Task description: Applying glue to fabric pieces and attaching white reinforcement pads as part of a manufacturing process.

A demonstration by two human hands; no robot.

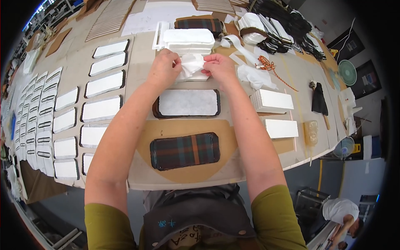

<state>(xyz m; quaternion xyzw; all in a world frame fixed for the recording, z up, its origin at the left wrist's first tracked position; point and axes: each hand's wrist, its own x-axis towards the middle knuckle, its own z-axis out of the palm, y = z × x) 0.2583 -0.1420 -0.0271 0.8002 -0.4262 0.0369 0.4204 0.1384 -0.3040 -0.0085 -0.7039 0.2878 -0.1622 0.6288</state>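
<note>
A thin, crumpled white sheet (pixel 193 63) is pinched between the fingertips of my left hand (pixel 163 67) and my right hand (pixel 221 69). Under it lies a pile of white pieces, partly covered by the sheet and my hands. Just beyond stands a taller stack of white rectangular pads (pixel 188 38). Nearer to me rests a dark-edged panel (pixel 189 103) with its white face up. Closest to my body, a plaid panel (pixel 185 151) in green, brown and orange lies on a brown board (pixel 196 175).
Dark-edged white panels (pixel 101 109) lie in columns on the left. On the right are stacked white blocks (pixel 273 101), an orange cord (pixel 266 63), a black-wrapped tool (pixel 320 100) and a clear bottle (pixel 311 132). Black strips (pixel 287 25) are heaped behind. A person (pixel 341 212) bends at lower right.
</note>
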